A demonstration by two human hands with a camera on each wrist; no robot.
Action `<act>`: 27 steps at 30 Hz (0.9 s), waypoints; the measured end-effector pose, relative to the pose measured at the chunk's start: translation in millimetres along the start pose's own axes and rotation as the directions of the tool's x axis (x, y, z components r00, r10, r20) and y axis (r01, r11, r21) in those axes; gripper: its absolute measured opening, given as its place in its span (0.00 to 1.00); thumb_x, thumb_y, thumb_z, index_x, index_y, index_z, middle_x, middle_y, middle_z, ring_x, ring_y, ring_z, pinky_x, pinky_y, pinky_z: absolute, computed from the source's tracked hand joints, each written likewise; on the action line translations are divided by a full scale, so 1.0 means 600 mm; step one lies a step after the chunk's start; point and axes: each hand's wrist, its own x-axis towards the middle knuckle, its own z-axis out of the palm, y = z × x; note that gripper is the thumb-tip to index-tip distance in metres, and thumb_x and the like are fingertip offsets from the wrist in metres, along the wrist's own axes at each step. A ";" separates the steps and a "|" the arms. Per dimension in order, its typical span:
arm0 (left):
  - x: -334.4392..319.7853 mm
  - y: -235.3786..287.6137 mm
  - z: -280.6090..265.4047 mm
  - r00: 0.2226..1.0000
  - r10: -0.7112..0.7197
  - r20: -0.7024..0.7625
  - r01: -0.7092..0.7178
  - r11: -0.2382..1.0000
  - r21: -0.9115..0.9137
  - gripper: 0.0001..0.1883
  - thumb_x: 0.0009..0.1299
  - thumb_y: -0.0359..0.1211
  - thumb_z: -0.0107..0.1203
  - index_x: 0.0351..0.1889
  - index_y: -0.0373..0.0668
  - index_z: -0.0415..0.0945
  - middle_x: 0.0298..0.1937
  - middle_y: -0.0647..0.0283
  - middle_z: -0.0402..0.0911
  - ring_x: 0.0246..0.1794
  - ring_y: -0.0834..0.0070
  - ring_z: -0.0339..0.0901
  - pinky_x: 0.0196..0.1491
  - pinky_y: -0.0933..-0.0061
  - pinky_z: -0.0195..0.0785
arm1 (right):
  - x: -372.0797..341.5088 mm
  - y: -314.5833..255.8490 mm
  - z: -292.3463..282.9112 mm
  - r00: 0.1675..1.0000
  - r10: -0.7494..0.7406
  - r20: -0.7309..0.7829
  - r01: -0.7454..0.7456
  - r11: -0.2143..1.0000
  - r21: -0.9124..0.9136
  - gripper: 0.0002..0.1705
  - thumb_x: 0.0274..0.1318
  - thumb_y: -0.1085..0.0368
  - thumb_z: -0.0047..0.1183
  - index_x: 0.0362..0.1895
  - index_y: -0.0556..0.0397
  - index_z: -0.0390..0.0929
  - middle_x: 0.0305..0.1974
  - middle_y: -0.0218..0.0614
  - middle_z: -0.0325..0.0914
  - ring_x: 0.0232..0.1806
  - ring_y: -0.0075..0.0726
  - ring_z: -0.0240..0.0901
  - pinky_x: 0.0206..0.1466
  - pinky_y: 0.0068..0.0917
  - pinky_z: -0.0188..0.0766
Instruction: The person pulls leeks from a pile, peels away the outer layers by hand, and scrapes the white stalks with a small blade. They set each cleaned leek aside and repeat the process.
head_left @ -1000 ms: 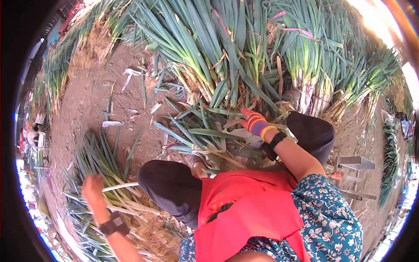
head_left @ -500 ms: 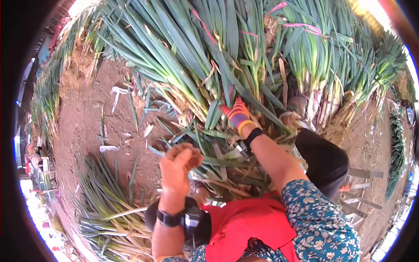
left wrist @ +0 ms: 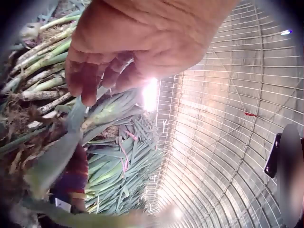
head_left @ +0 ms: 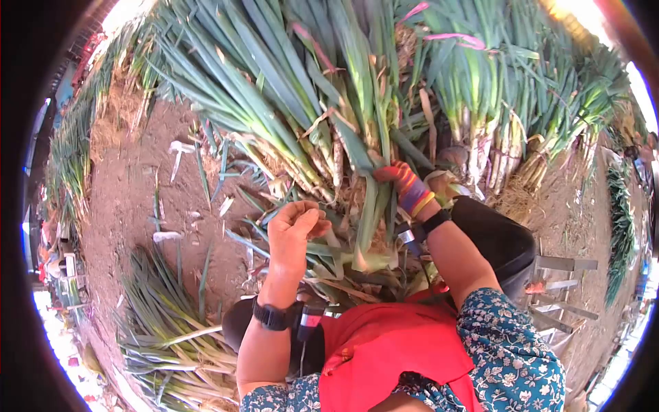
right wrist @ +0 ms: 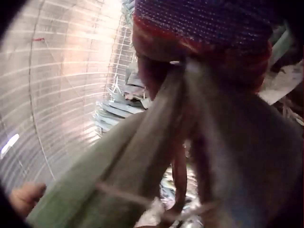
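Note:
The gloved, striped right hand grips green leek leaves in front of the knees; their lower part hangs below it. Close up, the glove has its fingers curled round the folded leaves. To the left, the bare left hand hovers palm inward with fingers loosely bent, nothing seen in it. In the left wrist view, this hand hangs over the leeks, its fingertips near a leaf; whether they touch cannot be told.
Large leek bundles lie beyond the hands, more with pink ties to the right. A loose leek pile lies at lower left on bare soil. Trimmed leaves lie between the knees; a metal rack stands at the right.
The left hand has come from the lower-left pile to in front of the body. The right hand reached in among the leeks and now holds leaves nearer the right knee.

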 end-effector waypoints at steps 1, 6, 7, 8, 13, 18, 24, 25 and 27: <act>0.002 -0.003 0.010 0.999 0.026 0.020 -0.026 1.000 -0.002 0.10 0.65 0.30 0.52 0.40 0.33 0.74 0.33 0.58 0.79 0.30 0.72 0.79 0.35 0.75 0.73 | -0.003 0.005 -0.006 1.000 -0.031 -0.003 0.031 0.999 -0.010 0.19 0.39 0.68 0.62 0.40 0.60 0.76 0.29 0.33 0.78 0.29 0.27 0.72 0.34 0.25 0.69; 0.004 -0.009 0.041 0.991 0.134 0.009 -0.133 0.989 -0.071 0.10 0.65 0.29 0.52 0.41 0.33 0.75 0.32 0.61 0.80 0.30 0.74 0.78 0.33 0.77 0.71 | -0.071 -0.026 0.056 0.921 -0.310 -0.236 0.212 0.906 -0.366 0.27 0.42 0.69 0.62 0.48 0.63 0.70 0.35 0.36 0.78 0.31 0.25 0.70 0.36 0.25 0.69; 0.005 -0.003 0.048 0.982 0.187 -0.013 -0.187 0.979 -0.080 0.10 0.65 0.29 0.53 0.42 0.33 0.75 0.31 0.62 0.79 0.31 0.76 0.77 0.33 0.79 0.69 | -0.095 -0.048 0.078 0.885 -0.455 -0.104 0.319 0.752 -0.577 0.27 0.42 0.69 0.61 0.50 0.65 0.69 0.36 0.38 0.77 0.32 0.25 0.70 0.36 0.25 0.69; 0.007 0.000 0.051 0.972 0.235 -0.029 -0.236 0.968 -0.081 0.12 0.65 0.32 0.53 0.43 0.35 0.76 0.35 0.61 0.81 0.33 0.75 0.79 0.35 0.77 0.71 | -0.122 -0.061 0.105 0.830 -0.554 -0.056 0.409 0.675 -0.614 0.30 0.43 0.65 0.61 0.51 0.66 0.67 0.33 0.39 0.77 0.29 0.28 0.70 0.33 0.28 0.69; 0.008 0.021 0.052 0.950 0.312 -0.004 -0.304 0.925 -0.228 0.19 0.66 0.40 0.55 0.53 0.42 0.71 0.41 0.66 0.77 0.39 0.77 0.74 0.39 0.73 0.67 | -0.263 -0.042 0.140 0.947 -0.310 0.083 0.189 0.327 -0.926 0.38 0.41 0.61 0.60 0.58 0.63 0.60 0.30 0.48 0.74 0.23 0.47 0.72 0.25 0.37 0.67; -0.027 0.042 0.021 0.954 0.295 -0.047 -0.287 0.862 -0.417 0.18 0.62 0.31 0.59 0.49 0.40 0.71 0.39 0.63 0.77 0.35 0.71 0.76 0.36 0.71 0.72 | -0.288 -0.022 0.160 0.862 -0.394 0.319 0.423 0.211 -0.881 0.39 0.40 0.63 0.61 0.58 0.59 0.59 0.35 0.49 0.75 0.35 0.52 0.74 0.33 0.38 0.71; -0.073 0.070 -0.042 0.934 0.314 -0.173 -0.358 0.835 -0.417 0.19 0.51 0.17 0.55 0.44 0.35 0.74 0.39 0.60 0.79 0.36 0.65 0.78 0.39 0.65 0.73 | -0.262 -0.059 0.163 0.995 0.035 0.098 0.022 0.852 -0.523 0.26 0.44 0.64 0.62 0.49 0.59 0.70 0.38 0.36 0.76 0.37 0.33 0.73 0.33 0.30 0.70; -0.084 0.075 -0.051 0.925 0.319 -0.204 -0.377 0.828 -0.414 0.18 0.53 0.20 0.55 0.43 0.36 0.74 0.39 0.60 0.79 0.37 0.64 0.78 0.39 0.64 0.73 | -0.256 -0.085 0.156 0.993 0.091 0.072 -0.042 0.860 -0.508 0.23 0.45 0.64 0.61 0.46 0.59 0.73 0.39 0.33 0.76 0.37 0.28 0.72 0.34 0.27 0.70; -0.098 0.077 -0.079 0.903 0.403 -0.150 -0.425 0.783 -0.454 0.17 0.54 0.20 0.54 0.44 0.36 0.74 0.41 0.60 0.78 0.39 0.65 0.78 0.42 0.64 0.73 | -0.222 -0.072 0.102 0.954 0.276 0.118 -0.216 0.905 -0.366 0.18 0.46 0.64 0.60 0.42 0.57 0.75 0.36 0.38 0.77 0.36 0.33 0.73 0.36 0.28 0.70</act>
